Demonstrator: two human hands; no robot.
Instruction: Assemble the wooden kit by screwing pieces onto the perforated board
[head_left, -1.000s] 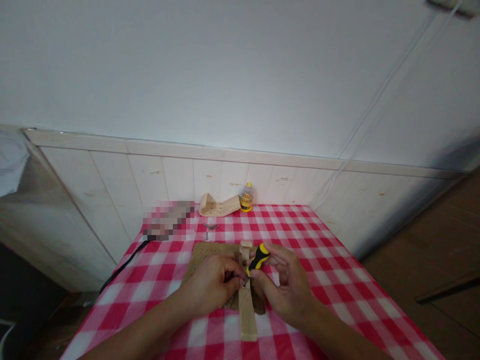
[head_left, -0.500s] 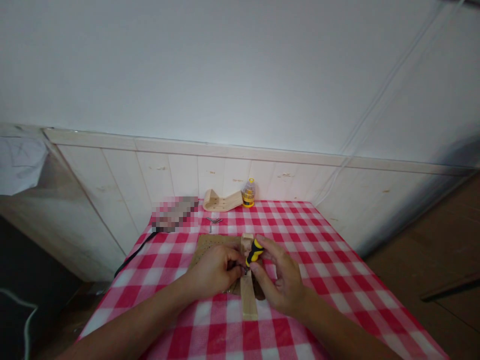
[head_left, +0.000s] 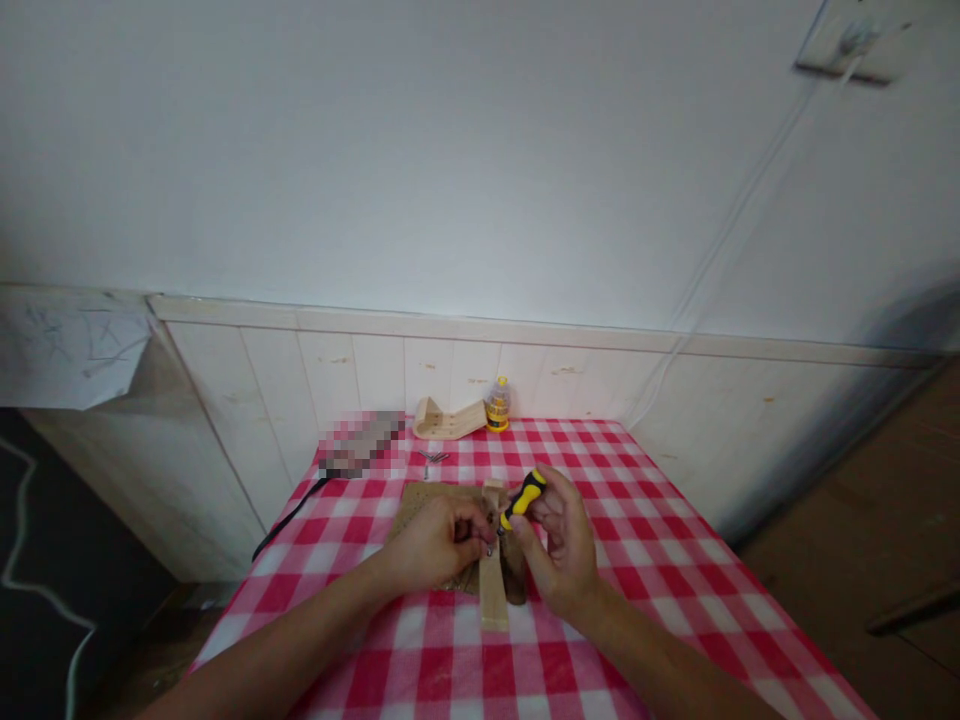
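Observation:
My right hand [head_left: 564, 550] grips a short yellow-and-black screwdriver [head_left: 526, 494], tilted with its tip down and to the left. Its tip is just above a wooden piece [head_left: 493, 595] that lies lengthwise in front of me. My left hand [head_left: 433, 542] is closed in a pinch over the same wood, at a small shiny screw [head_left: 490, 549]. The screwdriver's tip is apart from the screw. Underneath lies a brown perforated board [head_left: 417, 500], partly covered by my left hand and the wood.
Several loose screws [head_left: 435, 457] lie beyond the board. Farther back, a curved wooden part [head_left: 448, 420] stands beside a yellow-capped bottle [head_left: 498, 405] near the wall. A blurred-out object with a black strap [head_left: 289, 515] lies at left on the red checkered tablecloth [head_left: 645, 560].
My right hand has drawn the screwdriver up and to the right, away from the screw. My left hand keeps its pinch over the wood. The camera view has tilted slightly upward.

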